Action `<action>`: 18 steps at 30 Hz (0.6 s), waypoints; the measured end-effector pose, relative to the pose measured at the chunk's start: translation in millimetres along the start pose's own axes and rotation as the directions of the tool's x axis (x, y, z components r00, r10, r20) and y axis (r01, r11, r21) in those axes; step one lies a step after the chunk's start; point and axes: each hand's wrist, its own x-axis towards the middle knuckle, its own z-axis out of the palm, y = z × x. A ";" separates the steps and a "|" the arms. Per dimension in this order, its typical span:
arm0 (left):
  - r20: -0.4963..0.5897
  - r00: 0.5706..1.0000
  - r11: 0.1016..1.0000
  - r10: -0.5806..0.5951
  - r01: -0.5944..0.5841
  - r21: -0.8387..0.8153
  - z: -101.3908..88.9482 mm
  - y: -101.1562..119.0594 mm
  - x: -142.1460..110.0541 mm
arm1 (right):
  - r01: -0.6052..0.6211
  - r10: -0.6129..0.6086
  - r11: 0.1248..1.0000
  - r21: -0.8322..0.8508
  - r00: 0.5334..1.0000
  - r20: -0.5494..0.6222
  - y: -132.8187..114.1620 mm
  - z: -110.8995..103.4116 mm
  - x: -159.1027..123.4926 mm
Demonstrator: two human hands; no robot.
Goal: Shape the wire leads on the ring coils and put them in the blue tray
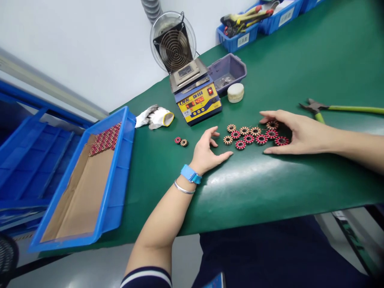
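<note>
Several small ring-shaped wound coils (pixel 249 139), some red and some copper-coloured, lie grouped on the green mat between my hands. My left hand (pixel 207 152) is open at the group's left side, thumb and fingers apart, with a blue strap and a silver bangle on the wrist. At the right end my right hand (pixel 295 130) curves around the outer coils, thumb and fingers spread; whether it touches them I cannot tell. Two more coils (pixel 181 141), one red and one copper, sit apart to the left of my left hand.
On the left stands a blue crate (pixel 103 200) with cardboard and rows of red coils. Behind are white gloves (pixel 156 117), a yellow-blue solder pot (pixel 198 104) with a fan (pixel 176 50), a round white tub (pixel 235 93), a purple bin (pixel 240 66) and tool boxes (pixel 240 40). Green-handled cutters (pixel 318 107) lie right.
</note>
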 end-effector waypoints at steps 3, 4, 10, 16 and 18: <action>0.014 0.998 0.990 0.055 -0.056 0.127 7.4 2.8 7.7 | -0.045 0.045 0.999 -0.006 0.998 -0.033 -3.1 7.2 -2.4; 0.017 0.998 0.988 0.056 -0.058 0.141 10.0 3.9 9.8 | -0.049 0.049 0.999 -0.012 0.998 -0.047 -5.2 9.2 -2.6; -0.017 0.988 0.950 -0.150 0.140 -0.280 7.4 11.7 3.3 | 0.126 -0.178 0.981 -0.149 0.892 -0.415 -51.1 3.8 -9.5; 0.231 0.913 0.606 -0.335 0.397 -0.689 -9.3 30.6 -27.5 | 0.118 -0.070 0.957 0.264 0.981 -0.183 -122.4 21.1 2.3; 0.265 0.891 0.545 -0.370 0.439 -0.715 -11.5 32.4 -39.8 | 0.053 -0.022 0.932 0.358 0.996 -0.089 -130.4 33.5 10.8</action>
